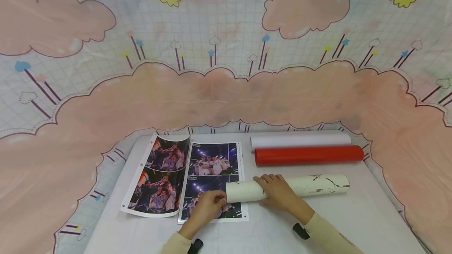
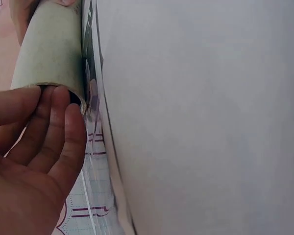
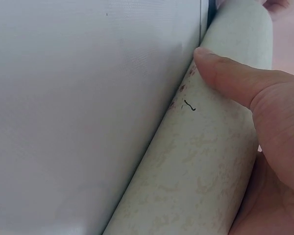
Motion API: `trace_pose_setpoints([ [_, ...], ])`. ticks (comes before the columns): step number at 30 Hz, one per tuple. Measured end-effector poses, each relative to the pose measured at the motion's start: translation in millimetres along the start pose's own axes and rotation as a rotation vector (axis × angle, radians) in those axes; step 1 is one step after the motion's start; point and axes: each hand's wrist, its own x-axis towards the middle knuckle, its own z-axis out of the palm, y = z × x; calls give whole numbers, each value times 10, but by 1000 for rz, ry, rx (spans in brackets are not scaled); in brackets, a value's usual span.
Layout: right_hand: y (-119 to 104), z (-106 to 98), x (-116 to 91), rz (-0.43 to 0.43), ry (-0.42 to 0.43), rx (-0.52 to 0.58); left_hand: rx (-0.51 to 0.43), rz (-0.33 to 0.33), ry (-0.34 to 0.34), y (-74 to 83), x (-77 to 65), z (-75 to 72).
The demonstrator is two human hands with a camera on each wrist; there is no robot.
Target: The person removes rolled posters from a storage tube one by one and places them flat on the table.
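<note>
A cream paper roll (image 1: 319, 184) with dark red and black marks lies crosswise on the white table, its left end over the printed photo sheet (image 1: 215, 160). My right hand (image 1: 279, 193) grips the roll left of its middle, with the thumb (image 3: 230, 73) along its near side in the right wrist view. At the roll's hollow left end, my left hand (image 1: 208, 206) pinches the rim. The left wrist view shows those fingers (image 2: 56, 117) bunched at the opening, and the fingertips partly hide the inside.
A red roll (image 1: 308, 155) lies behind the cream one, with a white roll (image 1: 300, 141) beyond it. To the left is a second photo sheet (image 1: 160, 175) with a curled edge. A cartoon-print cloth (image 1: 226, 101) rises behind the white table (image 1: 116, 236).
</note>
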Motion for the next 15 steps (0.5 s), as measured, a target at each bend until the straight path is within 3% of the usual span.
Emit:
trace_pose_setpoints([
  [5, 6, -15, 24, 11, -19, -1, 26, -7, -33, 9, 14, -23],
  [10, 16, -85, 30, 26, -66, 29, -18, 1, -58, -12, 6, -40],
  [15, 28, -160, 16, 34, -96, 64, -4, 62, -71, -19, -8, -50],
])
